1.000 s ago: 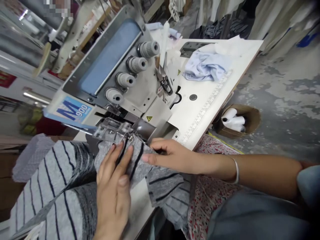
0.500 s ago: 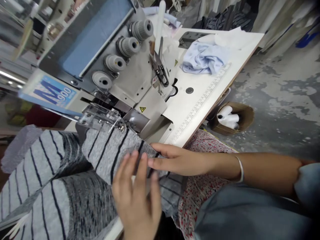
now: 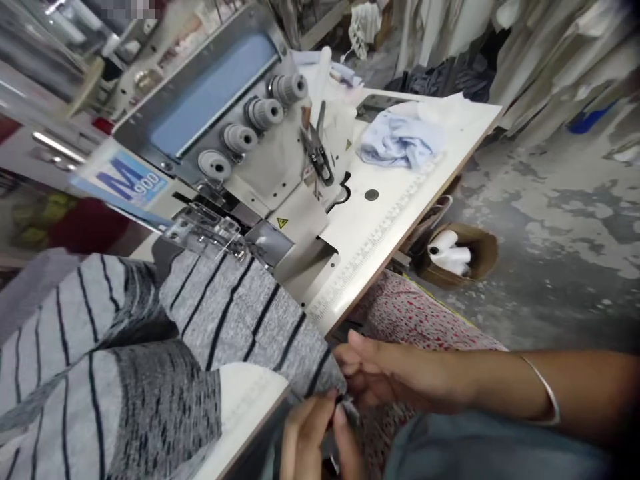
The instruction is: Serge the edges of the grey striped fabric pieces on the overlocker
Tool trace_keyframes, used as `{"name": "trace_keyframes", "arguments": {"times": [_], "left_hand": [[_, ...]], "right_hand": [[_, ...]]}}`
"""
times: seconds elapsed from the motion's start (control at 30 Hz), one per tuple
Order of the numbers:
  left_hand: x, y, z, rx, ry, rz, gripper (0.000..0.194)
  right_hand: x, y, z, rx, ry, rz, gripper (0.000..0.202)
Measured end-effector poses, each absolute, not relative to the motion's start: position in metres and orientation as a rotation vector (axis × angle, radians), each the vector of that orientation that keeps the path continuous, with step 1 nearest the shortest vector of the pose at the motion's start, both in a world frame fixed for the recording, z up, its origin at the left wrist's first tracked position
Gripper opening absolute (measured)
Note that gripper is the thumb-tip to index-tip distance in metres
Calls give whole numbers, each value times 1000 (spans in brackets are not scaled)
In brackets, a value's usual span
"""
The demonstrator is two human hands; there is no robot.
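Grey fabric with black stripes (image 3: 250, 313) runs from under the presser foot of a sewing machine (image 3: 280, 160) down to the table's front edge. At its near end my left hand (image 3: 320, 433) pinches the fabric's edge between thumb and fingers. Beside it, my right hand (image 3: 390, 373), with a white bangle on the wrist, has its fingers curled round the same end of the fabric. Its fingertips are partly hidden behind the cloth. More striped fabric (image 3: 95, 360) lies bunched on the left.
Thread snips (image 3: 317, 153) rest on the machine. Crumpled light blue cloth (image 3: 397, 140) lies on the white tabletop (image 3: 350, 267), which has a printed ruler. On the floor at the right, a cardboard box (image 3: 483, 257) holds white cones. Pale cloth (image 3: 545, 60) hangs behind.
Both hands have moved from on top of the fabric near the machine down to its near end, and more of the striped cloth shows. The view has shifted slightly.
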State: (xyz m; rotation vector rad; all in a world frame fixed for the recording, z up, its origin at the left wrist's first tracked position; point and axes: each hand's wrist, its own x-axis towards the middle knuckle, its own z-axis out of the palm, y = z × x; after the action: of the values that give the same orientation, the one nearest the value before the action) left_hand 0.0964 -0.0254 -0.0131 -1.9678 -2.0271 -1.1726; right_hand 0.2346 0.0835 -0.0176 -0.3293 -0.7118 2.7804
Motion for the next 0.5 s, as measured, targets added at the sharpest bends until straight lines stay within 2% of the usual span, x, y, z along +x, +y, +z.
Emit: {"name": "trace_keyframes", "arguments": {"times": [0.2, 0.37, 0.43, 0.5], "left_hand": [[99, -34, -14, -1695, -2609, -1619, 9], [102, -35, -14, -1523, -2744, -1858, 11], [104, -36, -12, -1605, -2661, -1763, 12], [106, -36, -10, -1855, -2462, -1423, 21]], "right_hand": [[235, 76, -24, -428, -926, 2625, 54], [224, 65, -37, -519, -941, 2555, 52], [220, 61, -40, -474, -966, 2496, 47], [218, 58, -43, -417, -973, 2428, 37]]}}
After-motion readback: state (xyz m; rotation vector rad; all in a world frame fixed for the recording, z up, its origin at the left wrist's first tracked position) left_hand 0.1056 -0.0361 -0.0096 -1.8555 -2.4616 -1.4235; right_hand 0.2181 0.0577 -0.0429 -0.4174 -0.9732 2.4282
